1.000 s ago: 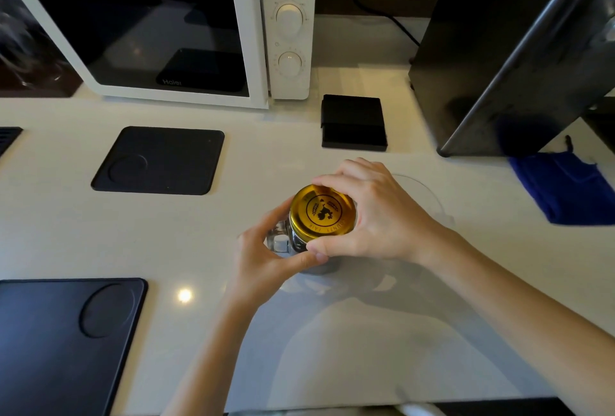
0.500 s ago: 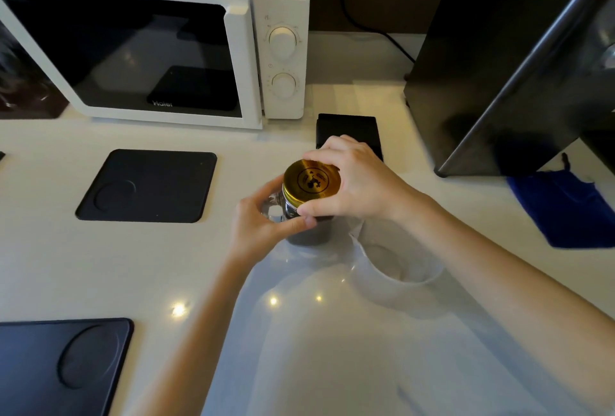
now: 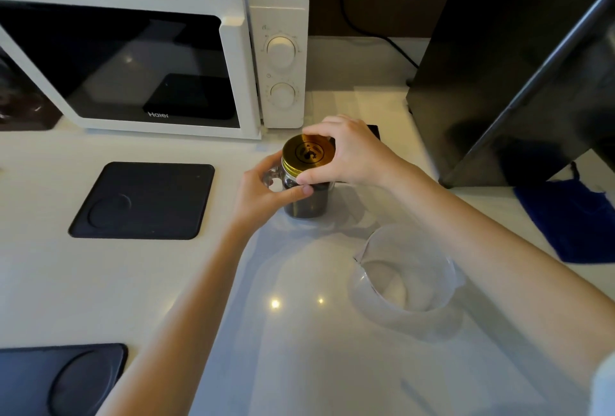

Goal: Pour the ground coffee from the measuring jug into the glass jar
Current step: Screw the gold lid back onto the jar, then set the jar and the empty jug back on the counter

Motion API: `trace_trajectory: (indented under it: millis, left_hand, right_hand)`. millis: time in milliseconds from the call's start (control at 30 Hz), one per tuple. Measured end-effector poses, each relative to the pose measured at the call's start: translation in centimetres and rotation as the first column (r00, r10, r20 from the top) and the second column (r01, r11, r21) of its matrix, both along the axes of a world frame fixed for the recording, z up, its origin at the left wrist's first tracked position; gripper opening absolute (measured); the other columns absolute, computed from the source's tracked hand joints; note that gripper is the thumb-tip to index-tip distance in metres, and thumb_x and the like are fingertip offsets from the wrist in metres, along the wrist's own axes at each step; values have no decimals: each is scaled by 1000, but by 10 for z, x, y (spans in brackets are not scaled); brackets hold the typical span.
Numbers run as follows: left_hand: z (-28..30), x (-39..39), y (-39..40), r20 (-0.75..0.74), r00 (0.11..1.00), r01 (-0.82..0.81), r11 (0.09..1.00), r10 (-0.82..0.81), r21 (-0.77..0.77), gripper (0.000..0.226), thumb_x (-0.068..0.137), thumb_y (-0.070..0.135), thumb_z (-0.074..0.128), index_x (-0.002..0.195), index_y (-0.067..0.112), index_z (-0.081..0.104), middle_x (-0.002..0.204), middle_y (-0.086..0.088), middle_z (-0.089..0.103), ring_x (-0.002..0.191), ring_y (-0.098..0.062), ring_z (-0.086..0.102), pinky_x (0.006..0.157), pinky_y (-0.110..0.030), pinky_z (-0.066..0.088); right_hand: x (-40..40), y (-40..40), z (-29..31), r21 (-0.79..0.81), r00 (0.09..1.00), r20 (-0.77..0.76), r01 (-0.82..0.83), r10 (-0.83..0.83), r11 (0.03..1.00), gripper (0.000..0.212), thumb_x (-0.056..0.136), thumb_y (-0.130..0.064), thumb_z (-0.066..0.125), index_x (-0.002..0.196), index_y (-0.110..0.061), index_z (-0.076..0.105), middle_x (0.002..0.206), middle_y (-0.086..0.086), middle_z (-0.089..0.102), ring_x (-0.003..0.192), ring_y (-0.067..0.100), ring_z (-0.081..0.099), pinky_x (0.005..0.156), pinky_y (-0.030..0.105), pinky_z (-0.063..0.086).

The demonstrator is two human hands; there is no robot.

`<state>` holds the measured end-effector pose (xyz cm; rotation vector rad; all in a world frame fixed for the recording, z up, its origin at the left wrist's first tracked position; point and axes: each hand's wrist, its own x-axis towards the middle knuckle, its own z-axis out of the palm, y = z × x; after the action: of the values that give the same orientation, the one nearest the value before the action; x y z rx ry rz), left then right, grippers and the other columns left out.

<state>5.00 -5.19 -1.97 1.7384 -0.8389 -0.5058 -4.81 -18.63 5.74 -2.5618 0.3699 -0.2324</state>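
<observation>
A glass jar [image 3: 307, 204] with dark ground coffee inside stands upright on the white counter, in the middle of the view. A gold lid [image 3: 307, 153] sits on top of it. My left hand [image 3: 266, 191] wraps the jar's left side at its glass handle. My right hand [image 3: 352, 154] grips the lid's rim from the right, thumb in front. The clear plastic measuring jug [image 3: 404, 277] stands by itself at the lower right, under my right forearm, and looks empty.
A white microwave [image 3: 159, 49] lines the back left. A tall black appliance [image 3: 519, 63] stands at the right with a blue cloth [image 3: 572, 219] below it. Black mats lie at the left [image 3: 143, 201] and lower left [image 3: 60, 379]. A small black box [image 3: 374, 131] peeks out behind my right hand.
Both hands have stayed on the jar and lid. The view has shifted, so the jar sits farther back toward the microwave and the jug has come into sight in front.
</observation>
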Motion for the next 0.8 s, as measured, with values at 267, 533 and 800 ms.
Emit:
trace_trajectory:
  millis: [267, 533, 800]
  left_hand:
    - [3, 0, -6, 19, 1000, -9, 1000, 9, 29, 66, 70, 26, 77, 130, 14, 50, 119, -9, 62, 101, -17, 52, 80, -19, 41]
    - [6, -9, 4, 56, 996, -74, 993, 69, 92, 87, 71, 43, 73, 143, 28, 25, 151, -2, 35, 137, -18, 32, 108, -34, 27]
    - [-20, -69, 54, 413, 893, -242, 964, 177, 111, 53, 85, 38, 59, 131, 14, 46, 141, -8, 48, 130, -26, 44, 107, -39, 31]
  right_hand:
    - [2, -6, -4, -15, 1000, 11, -10, 10, 1000, 74, 66, -44, 77, 127, -15, 48, 122, 7, 56, 111, 19, 43, 85, 27, 34]
    - [-26, -2, 1, 136, 996, 24, 78, -82, 988, 69, 78, -41, 67, 136, -21, 35, 136, 4, 48, 123, 17, 42, 98, 31, 34]
    - [-122, 15, -8, 320, 909, 251, 246, -333, 915, 10, 84, -20, 62, 94, -22, 65, 90, -9, 66, 86, 4, 58, 73, 12, 44]
